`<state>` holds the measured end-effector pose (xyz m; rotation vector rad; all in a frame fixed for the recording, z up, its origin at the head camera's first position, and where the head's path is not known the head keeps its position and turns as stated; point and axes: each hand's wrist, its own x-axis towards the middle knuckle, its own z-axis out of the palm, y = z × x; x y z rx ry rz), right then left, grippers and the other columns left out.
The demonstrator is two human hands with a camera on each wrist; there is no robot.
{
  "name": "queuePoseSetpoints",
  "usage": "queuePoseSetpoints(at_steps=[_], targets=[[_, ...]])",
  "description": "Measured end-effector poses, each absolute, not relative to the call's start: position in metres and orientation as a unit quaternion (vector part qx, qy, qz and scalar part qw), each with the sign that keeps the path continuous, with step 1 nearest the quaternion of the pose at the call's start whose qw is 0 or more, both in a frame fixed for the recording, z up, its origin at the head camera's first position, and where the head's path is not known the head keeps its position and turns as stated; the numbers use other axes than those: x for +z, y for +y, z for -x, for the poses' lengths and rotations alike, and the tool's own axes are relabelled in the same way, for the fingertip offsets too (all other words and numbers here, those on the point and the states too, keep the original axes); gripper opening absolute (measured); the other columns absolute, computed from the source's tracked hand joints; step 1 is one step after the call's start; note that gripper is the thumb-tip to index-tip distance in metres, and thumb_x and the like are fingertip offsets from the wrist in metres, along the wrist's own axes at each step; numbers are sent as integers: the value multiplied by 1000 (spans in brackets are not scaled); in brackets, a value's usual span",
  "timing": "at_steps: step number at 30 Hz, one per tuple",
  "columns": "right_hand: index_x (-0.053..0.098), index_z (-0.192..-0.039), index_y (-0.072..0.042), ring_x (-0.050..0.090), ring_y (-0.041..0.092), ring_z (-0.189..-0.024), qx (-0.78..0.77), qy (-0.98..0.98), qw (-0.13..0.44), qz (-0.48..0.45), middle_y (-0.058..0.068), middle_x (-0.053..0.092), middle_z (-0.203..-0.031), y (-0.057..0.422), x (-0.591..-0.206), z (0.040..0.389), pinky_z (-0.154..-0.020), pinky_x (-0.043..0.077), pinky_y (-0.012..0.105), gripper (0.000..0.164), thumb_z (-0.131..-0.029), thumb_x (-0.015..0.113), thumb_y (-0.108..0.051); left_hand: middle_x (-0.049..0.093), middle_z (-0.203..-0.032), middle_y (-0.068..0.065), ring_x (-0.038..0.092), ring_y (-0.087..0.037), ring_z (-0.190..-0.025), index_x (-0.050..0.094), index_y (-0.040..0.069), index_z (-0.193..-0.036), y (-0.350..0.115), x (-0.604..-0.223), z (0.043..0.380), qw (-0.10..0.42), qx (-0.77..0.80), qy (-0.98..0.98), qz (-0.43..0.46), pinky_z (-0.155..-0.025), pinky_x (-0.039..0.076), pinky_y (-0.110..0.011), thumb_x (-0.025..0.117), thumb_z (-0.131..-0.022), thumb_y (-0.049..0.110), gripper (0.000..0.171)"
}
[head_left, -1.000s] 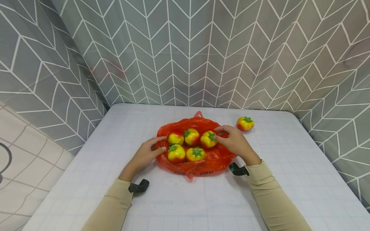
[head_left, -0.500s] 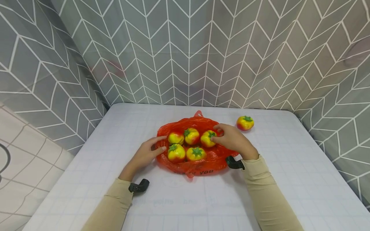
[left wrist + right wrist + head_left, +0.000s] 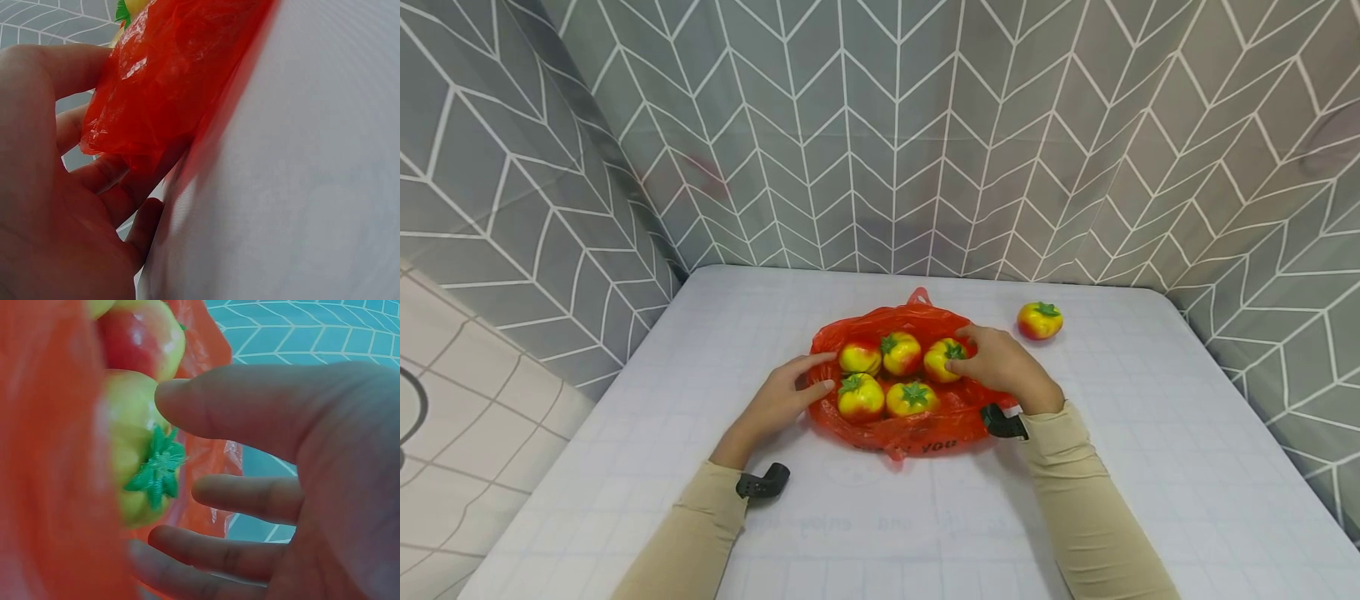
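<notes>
Several stretches of grey chevron cloth [image 3: 895, 167] hung beyond the far edge of the white table [image 3: 820, 558]. On it, somewhat nearer the far edge than the near one, lay a red plastic bag [image 3: 880, 318], mouth spread upward, one handle loop toward the far edge. Beige sleeves [image 3: 1082, 492] came in over the near edge.

The step in hand looked like handling a persimmon-like fruit [image 3: 940, 361] at the right inside the bag. The right hand [image 3: 1009, 362] had its thumb at the fruit, its grip fairly wide and not visibly closed round it. Whether the fruit was being set down or taken up could not be told; either way, the next move seemed to call for a light touch that would not tug the bag. The left hand [image 3: 778, 402], its grip also wide, touched the bag's left side, perhaps steadying it.

Four other fruits [image 3: 901, 353] of the same kind crowded in on the left, and the crumpled bag wall rose beside the first fruit. One loose fruit [image 3: 1040, 322] lay outside, near the far edge, toward the far right corner. Black wrist devices [image 3: 763, 481] sat at both cuffs.
</notes>
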<state>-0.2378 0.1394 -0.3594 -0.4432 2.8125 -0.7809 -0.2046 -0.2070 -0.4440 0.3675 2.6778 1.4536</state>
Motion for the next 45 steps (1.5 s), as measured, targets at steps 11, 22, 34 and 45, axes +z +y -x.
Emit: queuePoseSetpoints(at_steps=[11,22,34,45], targets=[[49,-144,2,53,38,-123,-243,950,128,144,21,58,-136,137,-357,244,-108,40,57,67,-92,71,-34,50,-148,-8,40,-32,-140,55,26,-144,-205,-442,204,38,472,873,-117,-113,32,-58,66,-96,35,50],[53,-140,4,55,35,-116,-231,952,150,134,20,61,-130,135,-361,250,-106,43,54,66,-91,72,-36,52,-146,-7,42,-31,-139,56,24,-143,-205,-444,206,31,466,875,-127,-115,30,-56,66,-96,31,49],[52,-139,-2,57,30,-109,-217,951,162,150,12,63,-121,130,-362,248,-99,48,49,68,-86,77,-35,50,-148,-8,40,-33,-140,56,24,-143,-206,-444,206,28,459,879,-123,-114,29,-58,66,-96,33,49],[57,-125,-4,58,26,-97,-198,955,140,173,7,64,-107,128,-359,247,-91,52,44,55,-84,77,-34,52,-146,-9,42,-32,-139,56,22,-143,-205,-442,205,19,464,876,-128,-115,31,-56,66,-96,30,49]])
